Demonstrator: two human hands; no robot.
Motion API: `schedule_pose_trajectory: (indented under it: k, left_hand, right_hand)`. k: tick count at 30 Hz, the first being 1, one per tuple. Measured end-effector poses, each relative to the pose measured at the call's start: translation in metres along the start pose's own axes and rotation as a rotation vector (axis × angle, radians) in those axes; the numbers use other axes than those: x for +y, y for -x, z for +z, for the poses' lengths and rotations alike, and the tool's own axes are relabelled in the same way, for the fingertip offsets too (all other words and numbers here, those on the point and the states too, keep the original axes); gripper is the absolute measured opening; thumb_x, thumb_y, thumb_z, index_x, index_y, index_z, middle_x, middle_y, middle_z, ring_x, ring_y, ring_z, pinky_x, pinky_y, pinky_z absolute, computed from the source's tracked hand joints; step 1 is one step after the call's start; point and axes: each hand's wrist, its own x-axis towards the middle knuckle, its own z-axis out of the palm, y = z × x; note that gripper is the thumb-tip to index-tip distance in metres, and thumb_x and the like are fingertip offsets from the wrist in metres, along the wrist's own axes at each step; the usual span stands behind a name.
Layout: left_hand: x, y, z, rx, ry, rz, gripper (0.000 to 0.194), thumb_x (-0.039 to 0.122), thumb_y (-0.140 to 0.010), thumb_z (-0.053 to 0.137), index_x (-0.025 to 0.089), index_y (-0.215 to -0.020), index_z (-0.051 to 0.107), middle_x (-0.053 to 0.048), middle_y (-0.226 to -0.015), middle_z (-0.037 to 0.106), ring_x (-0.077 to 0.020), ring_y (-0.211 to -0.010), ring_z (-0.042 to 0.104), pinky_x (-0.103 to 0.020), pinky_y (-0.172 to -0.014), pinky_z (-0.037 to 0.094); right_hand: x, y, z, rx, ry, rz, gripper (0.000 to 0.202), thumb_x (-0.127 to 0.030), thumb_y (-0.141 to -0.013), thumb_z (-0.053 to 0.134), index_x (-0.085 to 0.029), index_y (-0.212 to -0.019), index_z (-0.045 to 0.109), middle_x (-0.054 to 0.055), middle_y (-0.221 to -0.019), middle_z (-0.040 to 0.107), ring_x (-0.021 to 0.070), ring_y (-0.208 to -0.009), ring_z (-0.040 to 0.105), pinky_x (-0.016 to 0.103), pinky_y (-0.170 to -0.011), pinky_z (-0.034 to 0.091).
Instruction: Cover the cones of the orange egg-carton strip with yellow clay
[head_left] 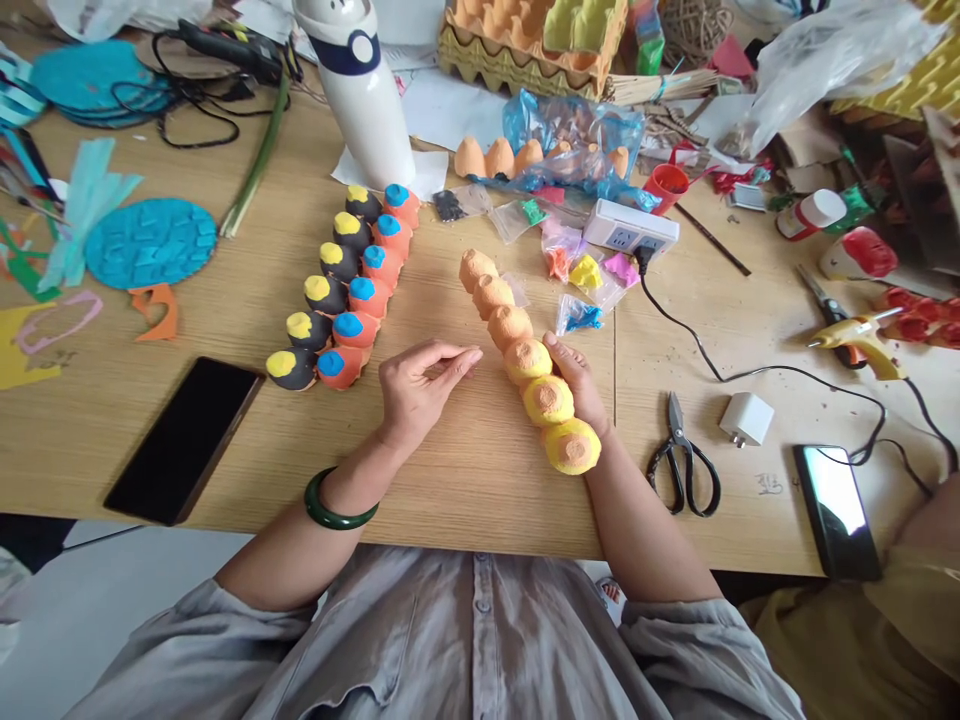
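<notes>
My right hand (579, 385) grips a strip of egg carton cups (510, 328) from its right side, holding it slanted over the table. The near cups of the strip carry yellow around their sides, with bare orange-brown tips; the far cups look plain orange-brown. Left of the strip, my left hand (424, 390) is closed in a pinch, apart from the cups. Whatever lies between its fingertips, if anything, is too small to make out. Beyond it stand a black cup strip with yellow tips (328, 290) and an orange cup strip with blue tips (373, 290), side by side.
Small bags of coloured clay (585, 272) lie near a white power strip (631, 230). Scissors (681, 455), a charger (746, 418) and a glue gun (862, 345) are at right. A black phone (185, 440) lies left; a white bottle (360, 95) stands behind.
</notes>
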Motion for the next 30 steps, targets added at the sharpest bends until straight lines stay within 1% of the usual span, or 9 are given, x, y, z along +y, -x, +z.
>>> schedule_pose_trajectory:
  k: [6,11,14,16,19,23,27,29,30]
  left_hand:
    - [0.008,0.003,0.0,-0.006,-0.162,0.149,0.027,0.032,-0.105,0.061,0.018,-0.092,0.081,-0.003,-0.078,0.081,-0.0131,-0.07,0.076,-0.023,-0.071,0.058]
    - [0.002,0.003,-0.001,-0.001,-0.177,0.054,0.035,0.034,-0.104,0.061,0.017,-0.078,0.077,-0.002,-0.069,0.077,-0.0113,-0.06,0.07,-0.023,-0.064,0.054]
    - [-0.007,0.0,-0.001,-0.117,-0.15,0.032,0.022,0.033,-0.099,0.067,0.018,-0.097,0.082,-0.005,-0.089,0.082,-0.0148,-0.077,0.075,-0.024,-0.07,0.058]
    - [-0.012,-0.002,-0.001,-0.185,-0.131,0.038,0.022,0.033,-0.097,0.069,0.018,-0.106,0.082,-0.007,-0.103,0.083,-0.0174,-0.09,0.077,-0.026,-0.077,0.06]
    - [-0.015,-0.004,-0.003,-0.187,-0.143,0.032,0.025,0.034,-0.099,0.067,0.018,-0.092,0.084,-0.008,-0.101,0.083,-0.0186,-0.093,0.077,-0.028,-0.084,0.061]
    - [-0.013,-0.004,-0.011,-0.191,-0.195,0.036,0.027,0.036,-0.101,0.065,0.018,-0.111,0.082,-0.01,-0.117,0.081,-0.0219,-0.107,0.077,-0.034,-0.097,0.061]
    - [-0.008,0.005,-0.023,-0.26,-0.255,0.076,0.029,0.034,-0.104,0.06,0.018,-0.097,0.083,-0.009,-0.115,0.082,-0.0225,-0.111,0.077,-0.035,-0.104,0.06]
    - [-0.008,0.016,-0.03,-0.366,-0.301,0.155,0.029,0.033,-0.104,0.06,0.02,-0.123,0.078,-0.009,-0.131,0.077,-0.0227,-0.121,0.074,-0.035,-0.108,0.059]
    - [-0.008,0.022,-0.034,-0.463,-0.319,0.221,0.037,0.032,-0.105,0.06,0.021,-0.138,0.071,-0.009,-0.14,0.073,-0.0227,-0.128,0.071,-0.036,-0.112,0.057]
  right_hand:
    - [0.0,0.003,0.008,-0.029,0.055,-0.078,0.055,-0.064,-0.07,0.086,-0.022,-0.057,0.053,-0.005,-0.055,0.043,0.0077,-0.05,0.032,0.027,-0.046,0.025]
    - [-0.001,0.001,0.002,0.029,0.058,-0.134,0.051,-0.061,-0.075,0.084,-0.022,-0.06,0.056,-0.005,-0.056,0.043,0.0078,-0.049,0.032,0.027,-0.045,0.026]
    - [-0.002,-0.001,-0.002,0.068,0.01,-0.171,0.048,-0.056,-0.079,0.084,-0.023,-0.06,0.055,-0.005,-0.055,0.044,0.0085,-0.049,0.03,0.027,-0.045,0.026]
    - [-0.003,-0.001,-0.003,0.079,-0.007,-0.169,0.049,-0.055,-0.078,0.085,-0.023,-0.058,0.054,-0.005,-0.054,0.044,0.0086,-0.049,0.029,0.027,-0.045,0.026]
    - [-0.004,-0.002,-0.004,0.087,-0.001,-0.155,0.048,-0.057,-0.076,0.086,-0.023,-0.06,0.056,-0.005,-0.055,0.046,0.0096,-0.05,0.032,0.027,-0.046,0.028]
    - [-0.005,-0.005,-0.005,0.108,-0.029,-0.16,0.046,-0.06,-0.079,0.082,-0.025,-0.064,0.056,-0.004,-0.06,0.05,0.0123,-0.054,0.039,0.028,-0.049,0.035]
    - [-0.007,-0.006,-0.008,0.13,-0.073,-0.16,0.043,-0.059,-0.082,0.08,-0.027,-0.066,0.056,-0.003,-0.062,0.054,0.0144,-0.058,0.047,0.029,-0.053,0.039]
    - [-0.01,-0.005,-0.01,0.139,-0.077,-0.147,0.04,-0.06,-0.085,0.076,-0.028,-0.07,0.059,-0.002,-0.066,0.06,0.0163,-0.064,0.055,0.03,-0.057,0.043]
    - [-0.011,-0.005,-0.011,0.141,-0.081,-0.136,0.039,-0.062,-0.087,0.073,-0.028,-0.072,0.061,-0.002,-0.068,0.063,0.0171,-0.067,0.058,0.03,-0.059,0.045]
